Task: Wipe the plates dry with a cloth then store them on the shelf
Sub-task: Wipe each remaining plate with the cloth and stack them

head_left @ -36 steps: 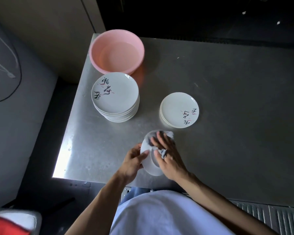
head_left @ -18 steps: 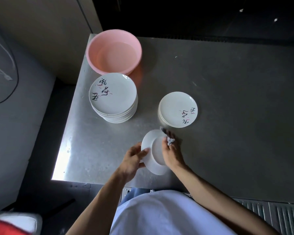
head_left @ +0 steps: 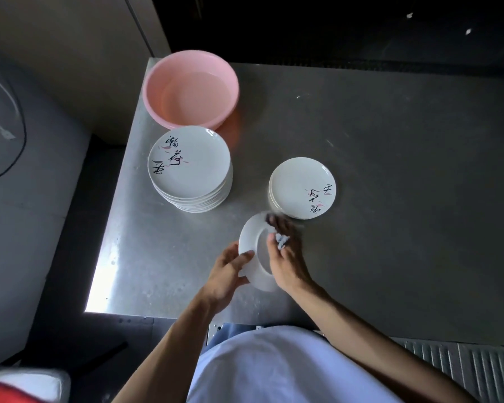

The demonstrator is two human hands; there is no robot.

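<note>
Tabletop [head_left: 390, 199]: cloth [head_left: 282, 239] blurred, seemingly against plate [head_left: 252, 237].

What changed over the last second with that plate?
The right hand slid the cloth across the held plate, from middle to far right edge. The left hand still grips its near rim; the tall stack, the short stack and the pink basin stayed put.

Basin [head_left: 190, 88] sits in the far left corner of the worktop [head_left: 390, 199], and just in front of it, the tall stack of plates [head_left: 189, 167]. To the right of that, standing apart, the short stack of plates [head_left: 301, 187]. Nearer the front edge, one plate [head_left: 255, 254] tilted up between the hands: left hand [head_left: 226, 274] on its left rim, right hand [head_left: 285, 257] on its right side, with the cloth [head_left: 282, 241] against it
</note>
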